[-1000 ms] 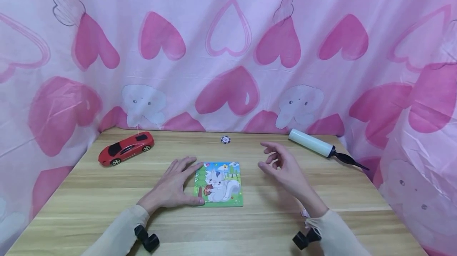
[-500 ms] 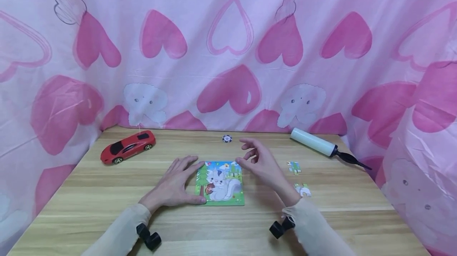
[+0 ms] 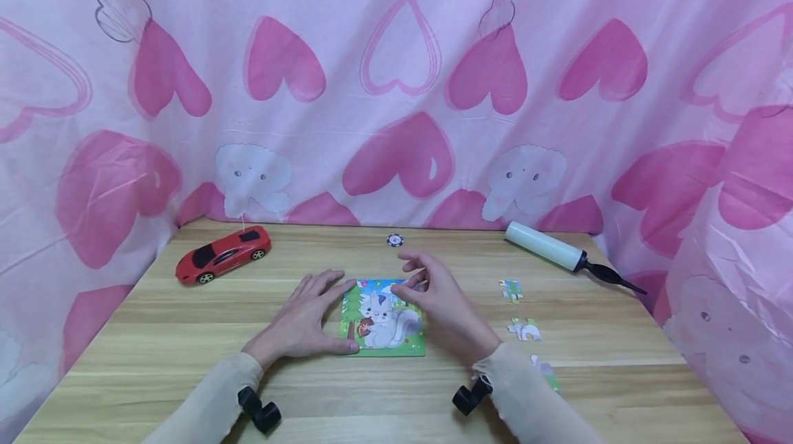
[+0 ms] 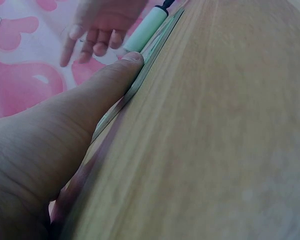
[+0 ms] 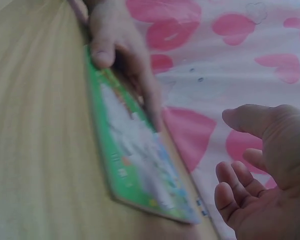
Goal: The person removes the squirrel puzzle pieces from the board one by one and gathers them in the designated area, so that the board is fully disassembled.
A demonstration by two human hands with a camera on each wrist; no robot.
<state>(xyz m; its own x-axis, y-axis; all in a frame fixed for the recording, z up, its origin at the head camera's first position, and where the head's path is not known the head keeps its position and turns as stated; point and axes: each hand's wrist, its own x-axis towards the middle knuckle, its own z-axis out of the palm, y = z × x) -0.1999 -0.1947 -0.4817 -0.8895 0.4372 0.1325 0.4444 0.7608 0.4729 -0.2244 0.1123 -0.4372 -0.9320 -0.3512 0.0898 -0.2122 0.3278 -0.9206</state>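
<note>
A square jigsaw puzzle (image 3: 385,334) with a white squirrel picture lies flat at the middle of the table. At its left edge my left hand (image 3: 296,323) rests with thumb and index finger stretched apart, touching the lower and upper left corners. The left thumb (image 4: 112,80) lies straight along the board's edge in the left wrist view. Over the puzzle's upper right side hovers my right hand (image 3: 447,306), partly covering the picture. Its fingers curve loosely, and the right wrist view shows thumb and fingertips (image 5: 225,195) apart with nothing between them.
Several loose jigsaw pieces, among them a green-and-blue piece (image 3: 511,290), a white piece (image 3: 524,329) and a partly hidden piece (image 3: 545,372), lie on the right. Farther back are a red toy car (image 3: 224,255), a poker chip (image 3: 395,240) and a pale green hand pump (image 3: 545,246).
My right hand has moved left from the right of the puzzle to over its upper right side, uncovering loose pieces behind it. My left hand keeps its place on the puzzle.
</note>
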